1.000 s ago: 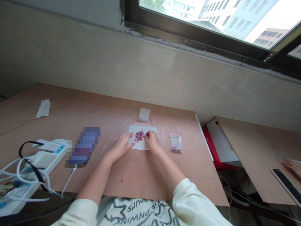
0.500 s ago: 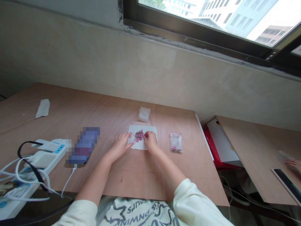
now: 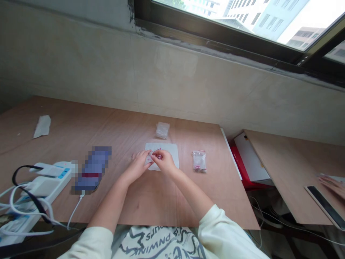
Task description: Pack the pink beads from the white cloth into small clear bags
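Observation:
A white sheet of paper (image 3: 172, 153) lies on the wooden table, with a heap of small dark pink pieces (image 3: 159, 155) on it. My left hand (image 3: 138, 162) rests at the sheet's left edge, thumb and fingers closed on what looks like a small clear plastic bag (image 3: 149, 158). Over the heap, my right hand (image 3: 166, 162) has its fingertips pinched together close to the bag and my left fingers. Whatever is in that pinch is too small to make out. My right hand covers much of the heap.
A clear bag with pink pieces (image 3: 199, 162) lies right of the sheet, and a stack of clear bags (image 3: 162, 130) behind it. At left are a phone (image 3: 93, 169), a power strip (image 3: 58, 176) with cables and a paper scrap (image 3: 42, 126). Another person's hand (image 3: 332, 185) shows far right.
My right hand has moved left from the heap's right side to the bag at my left fingers. My left hand stays in place. The view has shifted slightly.

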